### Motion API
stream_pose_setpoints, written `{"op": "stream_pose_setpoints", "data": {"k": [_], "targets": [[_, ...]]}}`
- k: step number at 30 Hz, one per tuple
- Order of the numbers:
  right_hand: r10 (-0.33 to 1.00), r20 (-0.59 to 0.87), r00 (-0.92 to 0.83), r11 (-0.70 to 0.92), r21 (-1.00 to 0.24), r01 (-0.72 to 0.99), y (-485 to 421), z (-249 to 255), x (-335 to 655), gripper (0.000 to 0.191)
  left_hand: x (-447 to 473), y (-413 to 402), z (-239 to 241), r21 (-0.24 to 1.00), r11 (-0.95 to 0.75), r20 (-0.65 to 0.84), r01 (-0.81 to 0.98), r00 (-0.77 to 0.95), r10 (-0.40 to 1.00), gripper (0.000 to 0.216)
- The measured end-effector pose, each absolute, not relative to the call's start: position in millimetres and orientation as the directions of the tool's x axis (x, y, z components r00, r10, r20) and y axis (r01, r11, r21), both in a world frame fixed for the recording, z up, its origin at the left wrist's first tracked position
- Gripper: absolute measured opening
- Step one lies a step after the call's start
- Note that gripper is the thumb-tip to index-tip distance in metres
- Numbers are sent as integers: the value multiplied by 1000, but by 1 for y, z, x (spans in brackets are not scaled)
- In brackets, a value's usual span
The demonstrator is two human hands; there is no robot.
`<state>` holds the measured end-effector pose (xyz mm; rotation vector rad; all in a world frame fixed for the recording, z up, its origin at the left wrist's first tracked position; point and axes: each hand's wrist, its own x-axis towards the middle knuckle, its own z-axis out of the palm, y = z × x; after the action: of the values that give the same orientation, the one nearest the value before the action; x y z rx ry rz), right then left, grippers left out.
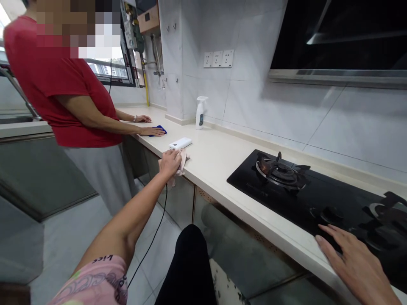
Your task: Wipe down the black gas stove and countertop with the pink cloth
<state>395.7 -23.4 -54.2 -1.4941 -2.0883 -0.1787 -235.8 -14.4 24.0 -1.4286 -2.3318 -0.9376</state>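
Observation:
My left hand (171,162) is closed on a pale pink cloth (183,161) at the front edge of the white countertop (210,156); part of the cloth hangs below the edge. Just behind it lies a white power bank (180,143), and a black cable (160,222) hangs below my left wrist. On the right, my right hand (352,254) reaches over the front of the black gas stove (270,199), fingers stretched out and holding nothing. A stove knob (330,214) sits just beyond its fingertips.
A person in a red shirt (73,84) stands at the left, one hand (152,131) on a blue cloth (161,129). By the wall stands a white spray bottle (199,114). The range hood (337,76) juts out above the stove. Cabinet doors (235,237) line the counter's front.

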Motion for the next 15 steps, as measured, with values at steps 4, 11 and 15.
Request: {"op": "stream_pose_setpoints", "data": {"k": [4, 11, 15], "targets": [[817, 532, -221, 365, -182, 913, -24, -56, 395, 68, -217, -15, -1, 588, 274, 559, 761, -628, 541, 36], [815, 528, -237, 363, -148, 920, -27, -52, 394, 70, -87, -29, -63, 533, -16, 806, 846, -502, 313, 32], [828, 509, -234, 360, -164, 918, -29, -49, 394, 67, 3, -56, -98, 386, -203, 905, 900, -326, 274, 35]]}}
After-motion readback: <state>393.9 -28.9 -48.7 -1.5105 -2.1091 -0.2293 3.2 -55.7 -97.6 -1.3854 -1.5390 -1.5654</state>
